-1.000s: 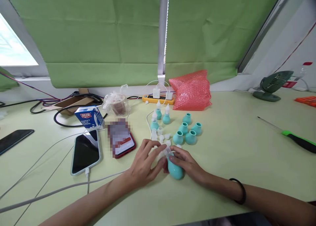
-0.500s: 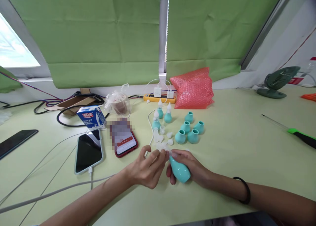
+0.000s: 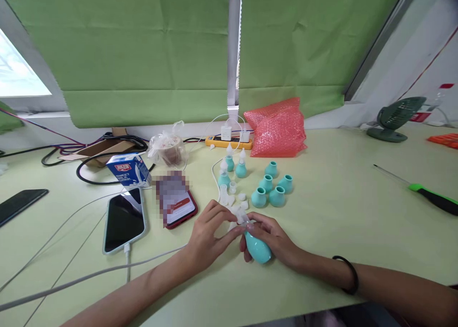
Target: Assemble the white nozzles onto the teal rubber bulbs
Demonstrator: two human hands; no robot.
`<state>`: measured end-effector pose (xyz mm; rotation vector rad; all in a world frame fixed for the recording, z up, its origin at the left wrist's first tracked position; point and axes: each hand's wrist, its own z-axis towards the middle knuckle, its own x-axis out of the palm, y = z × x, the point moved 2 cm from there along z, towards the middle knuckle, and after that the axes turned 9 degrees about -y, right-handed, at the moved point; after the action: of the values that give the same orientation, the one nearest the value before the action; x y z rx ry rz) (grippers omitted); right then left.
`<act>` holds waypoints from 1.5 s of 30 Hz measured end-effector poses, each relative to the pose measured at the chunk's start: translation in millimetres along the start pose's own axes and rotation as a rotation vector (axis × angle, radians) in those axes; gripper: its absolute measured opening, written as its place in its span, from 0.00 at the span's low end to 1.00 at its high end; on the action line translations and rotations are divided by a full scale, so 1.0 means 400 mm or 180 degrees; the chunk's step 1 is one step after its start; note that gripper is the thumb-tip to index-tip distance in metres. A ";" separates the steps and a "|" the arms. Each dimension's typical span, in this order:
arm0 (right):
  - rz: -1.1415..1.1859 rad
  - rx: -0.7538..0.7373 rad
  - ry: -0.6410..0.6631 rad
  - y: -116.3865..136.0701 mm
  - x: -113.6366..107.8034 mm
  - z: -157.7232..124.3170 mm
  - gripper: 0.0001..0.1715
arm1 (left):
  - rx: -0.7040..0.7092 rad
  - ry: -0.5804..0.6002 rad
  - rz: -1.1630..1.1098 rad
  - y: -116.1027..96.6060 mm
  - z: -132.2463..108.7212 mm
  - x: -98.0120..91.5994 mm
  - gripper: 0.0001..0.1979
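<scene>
My right hand (image 3: 274,239) is wrapped round a glossy teal squeeze bulb (image 3: 258,249), its rounded end pointing toward me. A clear plastic nozzle (image 3: 242,216) stands at the bulb's neck. Thumb and fingertips of my left hand (image 3: 213,231) pinch this nozzle from the left; the exact contact is partly hidden. Just beyond lie several small translucent caps (image 3: 244,205) and a clear tube piece (image 3: 223,195). Farther back stand teal bulbs fitted with clear nozzles, one a nozzle-topped bulb (image 3: 241,168). Right of them are several open-necked teal bulbs (image 3: 277,197).
Left of my hands lie a red-cased phone (image 3: 184,212), a charging phone (image 3: 125,222) and cables. A milk carton (image 3: 129,169), a power strip (image 3: 214,141) and red bubble wrap (image 3: 277,134) stand behind. To the right are a screwdriver (image 3: 431,198) and a small fan (image 3: 397,119).
My left hand's fingers have straightened and shifted their pinch, showing more of the clear nozzle. My right hand still holds the teal squeeze bulb. The whole view has moved slightly.
</scene>
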<state>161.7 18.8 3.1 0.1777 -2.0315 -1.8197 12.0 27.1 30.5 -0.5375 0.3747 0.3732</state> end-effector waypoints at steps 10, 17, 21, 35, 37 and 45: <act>-0.0187 -0.0196 0.0111 0.009 -0.002 -0.018 0.14 | -0.2476 0.0335 -0.1892 0.007 0.007 0.010 0.05; -0.0460 -0.0337 -0.0064 0.005 -0.003 -0.021 0.15 | -0.2275 0.0369 -0.1590 -0.011 0.007 0.004 0.06; -0.0791 -0.0544 -0.0137 0.007 0.001 -0.024 0.14 | -0.1617 0.0146 -0.1073 -0.024 0.001 0.002 0.06; -0.0860 -0.0704 -0.0493 0.001 0.004 -0.022 0.11 | -0.0440 -0.0413 -0.0552 -0.033 0.000 0.005 0.04; -0.0914 -0.0721 -0.0510 -0.001 0.006 -0.023 0.11 | -0.0307 -0.0466 -0.0478 -0.033 -0.004 0.007 0.04; -0.1171 -0.0834 -0.0501 0.003 0.005 -0.020 0.12 | -0.0110 -0.0169 -0.0304 -0.040 0.001 0.003 0.05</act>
<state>163.2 11.1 5.4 0.3620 -1.9326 -2.3734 20.2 15.0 36.9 -0.5758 0.2906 0.3017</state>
